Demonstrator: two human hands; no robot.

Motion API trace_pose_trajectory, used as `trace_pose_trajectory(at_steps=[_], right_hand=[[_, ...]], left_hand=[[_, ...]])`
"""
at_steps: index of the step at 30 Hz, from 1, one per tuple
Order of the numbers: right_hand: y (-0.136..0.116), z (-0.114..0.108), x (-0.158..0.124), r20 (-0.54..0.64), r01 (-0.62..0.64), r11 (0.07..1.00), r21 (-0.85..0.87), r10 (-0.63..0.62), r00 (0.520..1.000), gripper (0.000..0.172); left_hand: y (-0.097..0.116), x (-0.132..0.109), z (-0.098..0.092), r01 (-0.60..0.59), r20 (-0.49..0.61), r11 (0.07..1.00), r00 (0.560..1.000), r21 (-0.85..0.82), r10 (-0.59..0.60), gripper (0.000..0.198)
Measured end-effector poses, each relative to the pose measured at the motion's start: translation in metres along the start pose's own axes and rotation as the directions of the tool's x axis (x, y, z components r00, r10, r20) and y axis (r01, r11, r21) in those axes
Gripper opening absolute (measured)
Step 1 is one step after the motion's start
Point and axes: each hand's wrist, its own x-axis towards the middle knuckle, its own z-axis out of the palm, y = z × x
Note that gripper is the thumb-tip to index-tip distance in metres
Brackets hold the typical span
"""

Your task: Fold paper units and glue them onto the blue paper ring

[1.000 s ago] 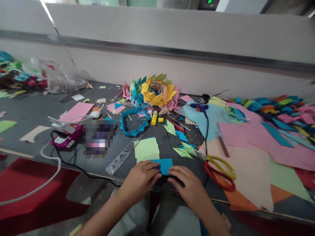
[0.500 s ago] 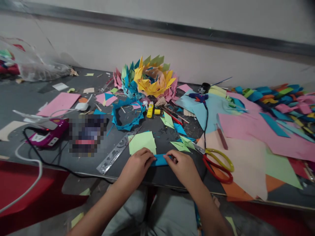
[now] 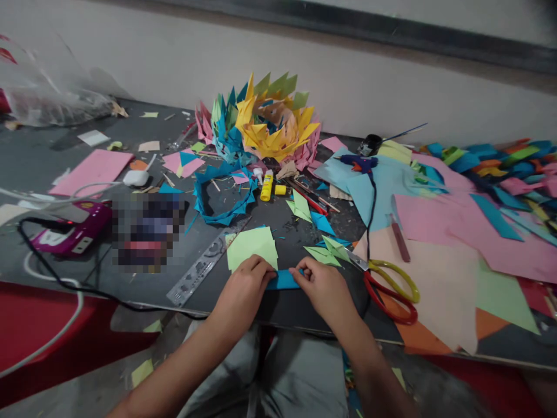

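A folded strip of blue paper (image 3: 282, 280) lies near the table's front edge, between my two hands. My left hand (image 3: 249, 284) pinches its left end. At the other end, the fingers of my right hand (image 3: 319, 283) are closed on the paper. Light green paper squares (image 3: 252, 247) lie just beyond my left hand. Folded green paper pieces (image 3: 326, 252) sit past my right hand, beside scissors (image 3: 391, 290) with one red and one yellow handle. A clear ruler (image 3: 202, 270) rests to the left.
A blue paper ring (image 3: 200, 203) and yellow glue stick (image 3: 266, 186) lie mid-table, before several colourful folded-paper rings (image 3: 278, 139). A glue gun (image 3: 359, 162) trails its black cord on the right, among large paper sheets (image 3: 435, 226). A purple power strip (image 3: 73, 229) is at left.
My view has tilted down and shifted slightly. Both hands stay on the blue strip, and its right end has moved only a little, if at all.
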Motion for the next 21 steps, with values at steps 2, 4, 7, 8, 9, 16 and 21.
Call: trace_pose_trajectory(at_steps=[2,4,7,8,9,16,21], right_hand=[[-0.001,-0.001,0.0,-0.001,0.003,1.0,-0.007,-0.003,1.0,0.022],[-0.003,-0.002,0.0,0.004,-0.003,1.0,-0.02,0.003,1.0,0.021],[-0.006,-0.004,-0.001,0.02,-0.024,0.998,-0.056,0.025,0.999,0.02],[-0.007,-0.005,-0.001,0.024,-0.031,0.997,-0.069,0.032,0.999,0.02],[-0.007,-0.005,-0.001,0.027,-0.036,0.996,-0.082,0.039,0.999,0.02],[-0.012,-0.008,-0.003,-0.031,-0.036,0.985,-0.17,0.031,0.999,0.017],[-0.024,0.012,-0.027,-0.24,0.263,0.909,-0.323,-0.347,0.907,0.027]], left_hand=[[0.001,0.0,-0.001,-0.016,0.002,1.0,1.0,0.015,0.016,0.012],[0.001,0.001,-0.001,-0.028,0.009,0.999,1.0,0.031,0.028,0.013],[0.0,0.001,-0.002,-0.025,0.033,0.997,0.999,0.079,0.022,0.012],[-0.001,0.002,-0.003,-0.038,0.05,0.994,0.998,0.106,0.033,0.013],[-0.003,0.002,-0.005,-0.062,0.069,0.988,0.996,0.139,0.053,0.014],[-0.014,0.008,-0.032,-0.303,0.229,0.89,0.945,0.341,0.234,0.023],[-0.013,0.009,-0.039,-0.32,0.281,0.866,0.934,0.385,0.22,0.025]])
